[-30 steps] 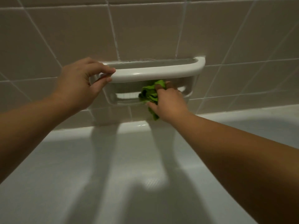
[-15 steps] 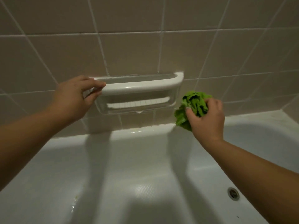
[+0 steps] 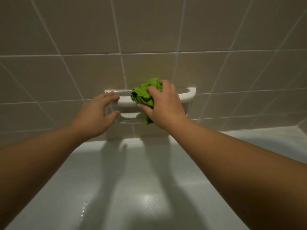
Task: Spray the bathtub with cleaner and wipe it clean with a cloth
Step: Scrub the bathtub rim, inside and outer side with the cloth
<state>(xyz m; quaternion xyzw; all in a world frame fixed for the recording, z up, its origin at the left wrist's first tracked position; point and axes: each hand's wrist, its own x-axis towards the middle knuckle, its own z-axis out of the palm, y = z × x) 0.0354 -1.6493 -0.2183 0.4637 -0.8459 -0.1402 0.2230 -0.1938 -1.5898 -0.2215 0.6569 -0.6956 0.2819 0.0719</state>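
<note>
A white bathtub (image 3: 116, 188) fills the lower half of the head view, with a wet patch on its floor at the lower left. My right hand (image 3: 164, 107) grips a crumpled green cloth (image 3: 144, 95) and presses it onto the top bar of a white wall-mounted soap dish (image 3: 191, 94) above the tub's far rim. My left hand (image 3: 98, 115) holds the left end of that bar, fingers over the top and thumb below it. No spray bottle is in view.
Beige wall tiles (image 3: 149, 30) with pale grout rise behind the tub. The tub's far rim (image 3: 265, 133) runs along the wall to the right. Shadows of both arms fall across the tub floor.
My right hand has lifted the cloth from beside the soap dish's right end up onto its top bar, moving left. The left hand stays on the bar's left end. The view has tilted up.
</note>
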